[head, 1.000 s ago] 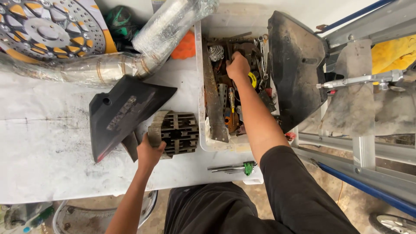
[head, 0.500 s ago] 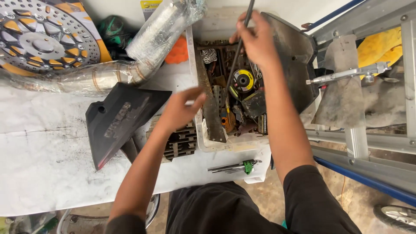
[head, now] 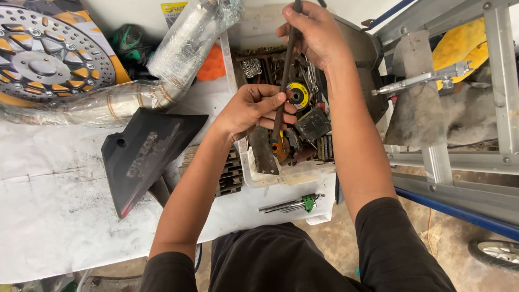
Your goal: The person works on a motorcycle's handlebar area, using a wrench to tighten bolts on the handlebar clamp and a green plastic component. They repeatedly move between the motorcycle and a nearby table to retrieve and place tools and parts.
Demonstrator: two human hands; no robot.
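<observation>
Both grips are closed on one long dark metal rod [head: 285, 70], held upright above the white tool tray [head: 243, 162] in the upper middle of the frame: the right hand [head: 316, 32] wraps its top, the left hand [head: 254, 108] pinches its lower part. The tray holds a yellow-labelled grinding disc [head: 298, 95] and assorted tools. Left on the table [head: 54, 216] lie a black plastic cover [head: 143, 154], a wrapped exhaust pipe [head: 162, 70] and a brake disc [head: 46, 54]. Hex keys [head: 292, 204] lie below the tray.

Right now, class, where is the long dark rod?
In the head view, the long dark rod stands over the white tool bin, held by the right hand above and left hand below.
</observation>
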